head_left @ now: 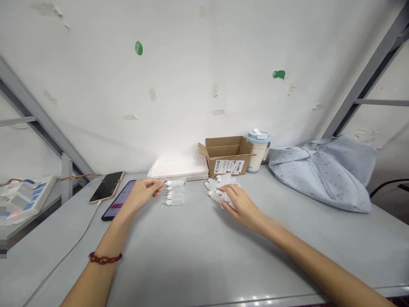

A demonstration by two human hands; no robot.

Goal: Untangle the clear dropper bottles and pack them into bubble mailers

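A column of several small white translucent tags (pixel 175 196) with thin string loops lies on the grey table, one below another. At its top end my left hand (pixel 147 190) is closed in a pinch at the loop end of the uppermost white tag (pixel 174 183). To the right, a loose pile of similar tags (pixel 211 185) lies overlapping in front of the cardboard box. My right hand (pixel 241 205) rests at this pile, thumb and fingers apart, fingertips touching the tags and partly hiding them.
Behind stand an open cardboard box (pixel 228 166), a lidded cup (pixel 256 155) and a flat white stack (pixel 179 168). A light blue patterned cloth bag (pixel 319 175) lies right. Two phones (pixel 107 187) lie left, one with a white cable (pixel 75 245). A power strip (pixel 27 200) sits far left.
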